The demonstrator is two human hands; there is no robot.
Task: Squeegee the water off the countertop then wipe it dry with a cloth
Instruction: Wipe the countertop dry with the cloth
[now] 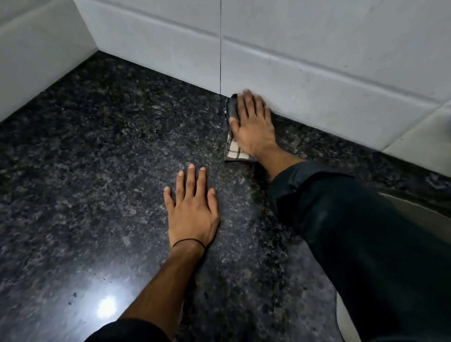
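A: From the head camera, how far along is this?

B: No squeegee shows anywhere, so I judge that step finished; this is the drying step. The right hand (252,124) lies flat and spread, pressing the checked cloth (233,145) onto the dark granite countertop (91,155). It is not curled round the cloth, only bearing down on it.

A: Where is the cloth?

B: At the countertop's back edge, touching the foot of the white tiled wall (318,65), just right of a tile seam.

A: And the other hand?

B: The left hand (192,210) is open, palm down on bare stone near the middle, holding nothing.

A: What is left?

B: I cannot tell wet from dry; the surface only shines. The back-left corner, where 2 walls meet, may be untouched.

A: Room?

B: Wide open to the left; walls close the back and left edges.
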